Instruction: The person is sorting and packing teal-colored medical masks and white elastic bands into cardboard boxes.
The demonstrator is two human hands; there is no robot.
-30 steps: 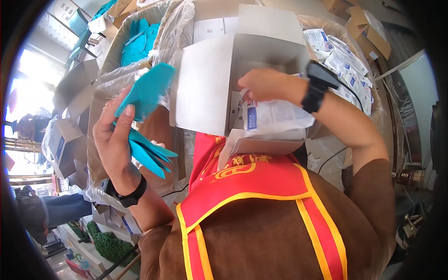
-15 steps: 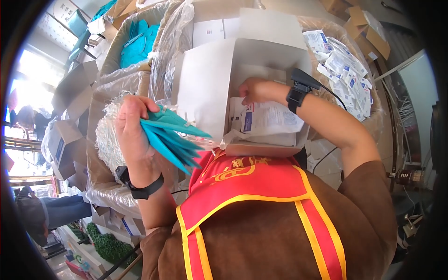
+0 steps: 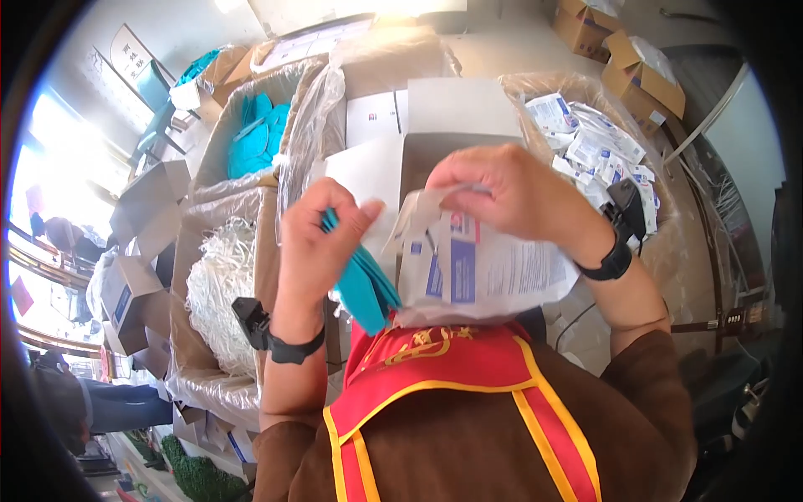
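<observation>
Teal sheets (image 3: 361, 284) brought closer to white packet (image 3: 485, 272), gripped in closed left hand (image 3: 314, 243), packet top pinched by right hand (image 3: 510, 197), open white carton (image 3: 452, 125) behind, sachets (image 3: 590, 146) heaped in lined box (image 3: 669, 217), white strands (image 3: 219, 293) in another.

Your right hand (image 3: 510, 197) pinches the top edge of a white paper-and-plastic pouch with blue printed panels (image 3: 481, 272), held in front of an open grey-white cardboard carton (image 3: 456, 113). Your left hand (image 3: 318, 243) grips flat teal packets (image 3: 361, 284) just beside it. To the right, a plastic-lined brown box heaped with small white-and-blue sachets (image 3: 598, 146). Upper left, a lined box of more teal packets (image 3: 255, 138). Far left, a tilted white sign (image 3: 125, 54). Top right, brown cardboard boxes (image 3: 640, 71).
</observation>
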